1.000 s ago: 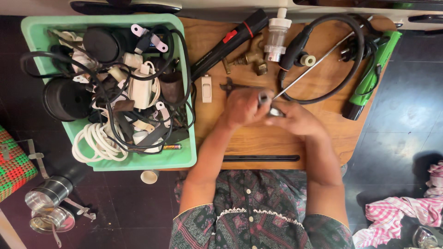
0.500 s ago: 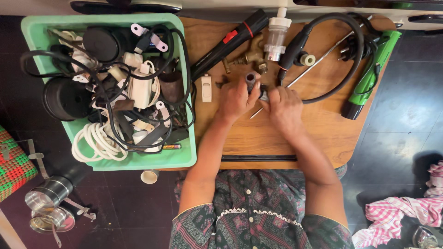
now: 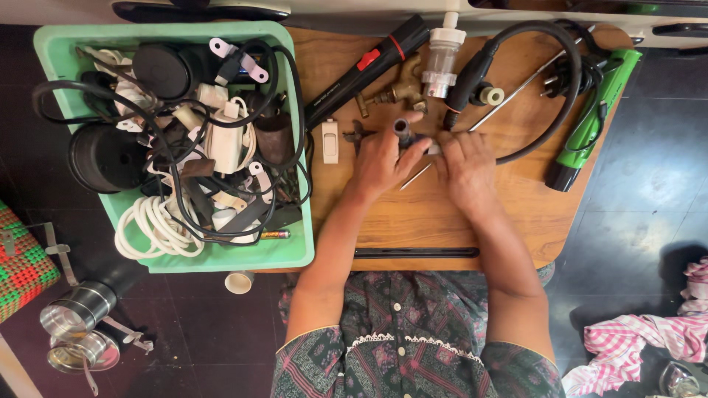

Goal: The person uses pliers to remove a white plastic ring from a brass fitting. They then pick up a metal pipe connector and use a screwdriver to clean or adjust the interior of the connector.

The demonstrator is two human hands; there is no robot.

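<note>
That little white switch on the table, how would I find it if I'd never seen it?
Start at the green tub of cables on the wooden table. Just past its right wall, left of the left hand, lies the white rocker switch. It is the only small, flat white rectangle there; its neighbours are dark or brass.

Soft, even light falls on the wooden tabletop [image 3: 457, 214], sharp and free of glare. The dark floor [image 3: 634, 221] shows a faint sheen on the right; shadows are weak.
</note>
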